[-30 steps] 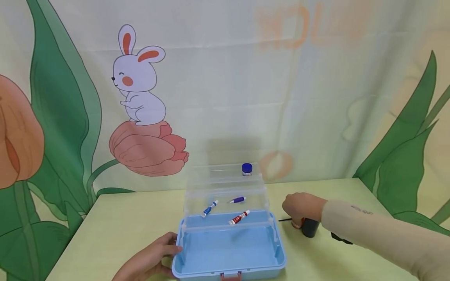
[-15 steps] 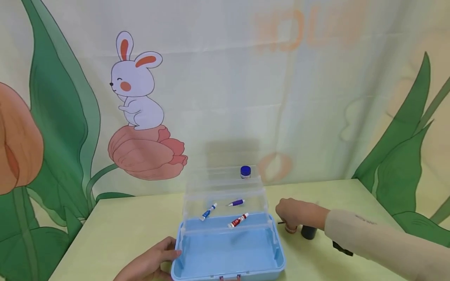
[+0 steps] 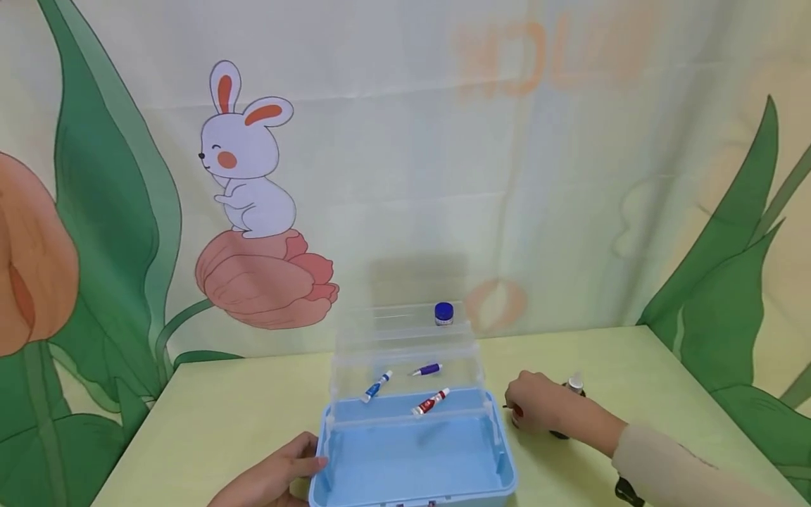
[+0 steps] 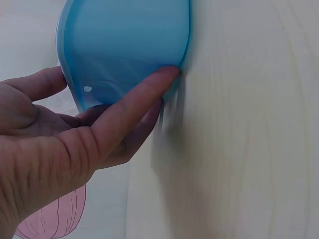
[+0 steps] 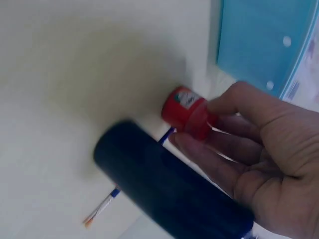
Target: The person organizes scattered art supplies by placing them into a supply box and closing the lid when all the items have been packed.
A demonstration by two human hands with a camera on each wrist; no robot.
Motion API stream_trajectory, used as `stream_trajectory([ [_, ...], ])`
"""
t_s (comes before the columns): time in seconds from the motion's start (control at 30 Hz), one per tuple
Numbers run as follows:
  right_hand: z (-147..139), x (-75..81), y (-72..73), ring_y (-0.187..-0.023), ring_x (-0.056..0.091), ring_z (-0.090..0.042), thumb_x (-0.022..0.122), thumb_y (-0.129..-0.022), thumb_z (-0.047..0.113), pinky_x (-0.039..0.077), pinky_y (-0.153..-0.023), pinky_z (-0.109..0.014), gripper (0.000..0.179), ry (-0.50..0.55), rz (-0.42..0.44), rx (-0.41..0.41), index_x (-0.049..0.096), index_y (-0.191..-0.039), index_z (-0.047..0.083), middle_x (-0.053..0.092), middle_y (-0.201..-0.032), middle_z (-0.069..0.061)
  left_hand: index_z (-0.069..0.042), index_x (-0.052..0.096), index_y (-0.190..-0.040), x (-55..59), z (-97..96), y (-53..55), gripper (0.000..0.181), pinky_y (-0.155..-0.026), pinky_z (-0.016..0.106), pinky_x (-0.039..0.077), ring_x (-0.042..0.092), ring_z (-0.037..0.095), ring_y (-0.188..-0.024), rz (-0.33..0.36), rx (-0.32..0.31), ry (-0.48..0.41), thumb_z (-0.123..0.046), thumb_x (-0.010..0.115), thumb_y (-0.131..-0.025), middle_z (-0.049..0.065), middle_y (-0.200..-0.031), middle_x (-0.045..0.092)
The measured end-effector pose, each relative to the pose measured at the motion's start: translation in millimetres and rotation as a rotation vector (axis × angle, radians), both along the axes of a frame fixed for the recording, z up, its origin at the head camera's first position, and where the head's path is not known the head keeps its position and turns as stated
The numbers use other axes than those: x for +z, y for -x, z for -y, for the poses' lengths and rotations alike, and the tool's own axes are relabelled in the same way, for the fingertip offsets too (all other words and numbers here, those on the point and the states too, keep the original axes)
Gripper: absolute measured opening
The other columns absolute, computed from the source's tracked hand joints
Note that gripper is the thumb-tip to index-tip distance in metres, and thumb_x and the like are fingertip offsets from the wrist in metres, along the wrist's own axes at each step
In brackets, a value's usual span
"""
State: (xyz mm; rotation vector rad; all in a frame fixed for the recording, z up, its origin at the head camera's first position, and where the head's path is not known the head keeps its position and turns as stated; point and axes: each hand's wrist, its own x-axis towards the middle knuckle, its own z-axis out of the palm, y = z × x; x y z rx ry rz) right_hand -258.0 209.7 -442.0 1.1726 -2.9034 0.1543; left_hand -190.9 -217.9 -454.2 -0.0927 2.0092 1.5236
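The right hand [image 3: 537, 403] pinches a squat red jar [image 5: 185, 112] between thumb and fingers; in the head view it lies just right of the open blue plastic box [image 3: 415, 458], near a dark cylinder [image 5: 162, 174]. The left hand [image 3: 272, 475], farther from the jar, grips the box's left end. The pale counter [image 3: 209, 415] runs back to a rabbit-printed backdrop [image 3: 380, 176].

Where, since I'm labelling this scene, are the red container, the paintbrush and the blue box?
Red container [image 5: 183, 112]: right wrist view, on the side of its body.
Paintbrush [image 5: 104, 204]: right wrist view, on the silvery section next to the bristles.
Blue box [image 3: 412, 458]: head view, on its bare inside floor.
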Motion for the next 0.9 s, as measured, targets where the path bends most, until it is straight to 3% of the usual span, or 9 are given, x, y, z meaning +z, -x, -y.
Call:
stream_trajectory([
  [0.2,8.4,1.4,-2.7,-0.060,0.011,-0.007,0.065,-0.070,-0.010,0.012,-0.054,-0.024,0.052,-0.027,-0.051,0.018,0.026,-0.058,0.022,0.009,-0.063,0.012,0.009,0.033,-0.135,3.0,0.8,-1.0,0.048,-0.087,0.055,0.057,0.051,0.036,-0.116,0.000,0.004,-0.024,-0.021,0.056,-0.106,0.026,-0.131,0.041],
  [0.33,8.6,1.8,-1.9,-0.058,0.011,-0.008,0.067,-0.068,-0.012,0.013,-0.053,-0.024,0.052,-0.016,-0.026,-0.010,0.029,-0.055,0.021,0.009,-0.061,0.012,0.009,0.033,-0.138,2.0,2.3,-2.0,0.054,-0.088,0.053,0.058,0.054,0.034,-0.112,-0.005,-0.009,-0.009,-0.026,0.058,-0.105,0.025,-0.131,0.042],
  [0.6,6.2,-1.3,-2.3,-0.056,0.016,-0.006,0.061,-0.065,-0.014,0.015,-0.052,-0.021,0.046,0.085,-0.019,-0.050,0.032,-0.055,0.020,0.016,-0.058,0.013,0.009,0.029,-0.139,0.0,10.6,-2.0,0.058,-0.084,0.046,0.059,0.055,0.030,-0.108,-0.003,-0.050,-0.115,-0.029,0.058,-0.105,0.025,-0.133,0.039],
  [0.9,2.2,-4.9,-3.7,-0.056,0.017,-0.006,0.063,-0.068,-0.014,0.016,-0.053,-0.022,0.046,0.083,0.006,-0.060,0.033,-0.057,0.019,0.019,-0.058,0.012,0.010,0.029,-0.134,-5.2,11.7,-4.2,0.053,-0.080,0.040,0.060,0.057,0.025,-0.107,-0.008,-0.090,-0.191,-0.028,0.054,-0.107,0.026,-0.133,0.040],
])
